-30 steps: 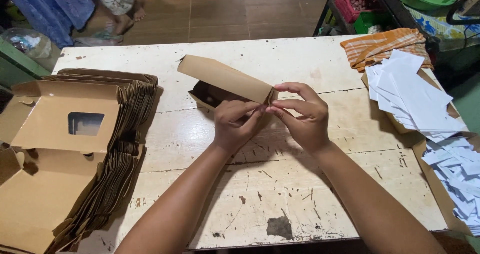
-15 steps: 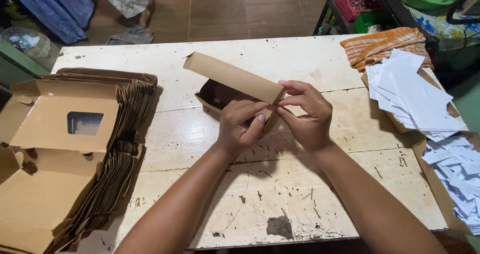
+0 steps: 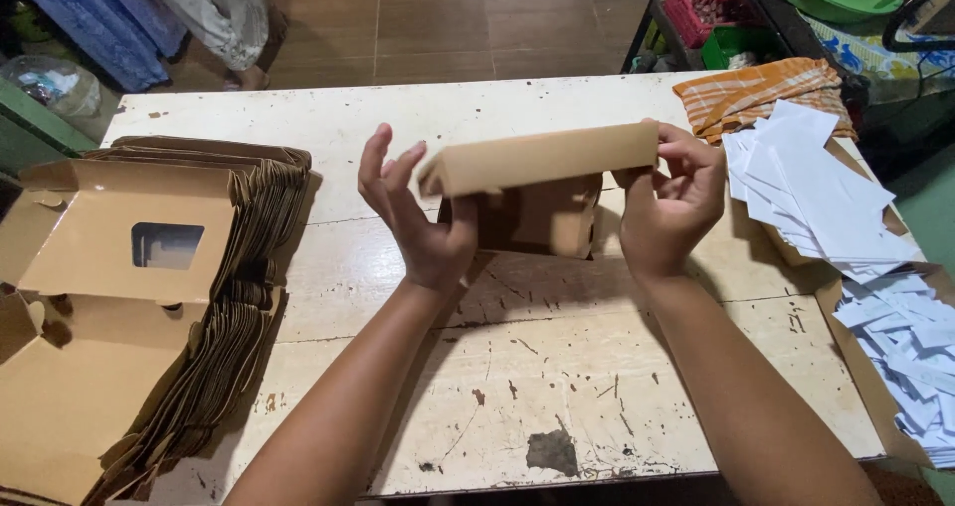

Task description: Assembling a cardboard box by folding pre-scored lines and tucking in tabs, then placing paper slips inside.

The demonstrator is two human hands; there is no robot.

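Head view: a brown cardboard box blank (image 3: 542,183), partly folded, is held above the worn white table (image 3: 557,387), the right hand (image 3: 671,202) pinching one end and the left hand (image 3: 418,212) open-fingered against the other; squaring the walls seems next, calling for steady two-sided support.

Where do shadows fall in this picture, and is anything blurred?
Head view: even light, no glare; soft shadows lie on the table under the box and both arms; left hand and right hand look sharp, while the far floor looks darker.
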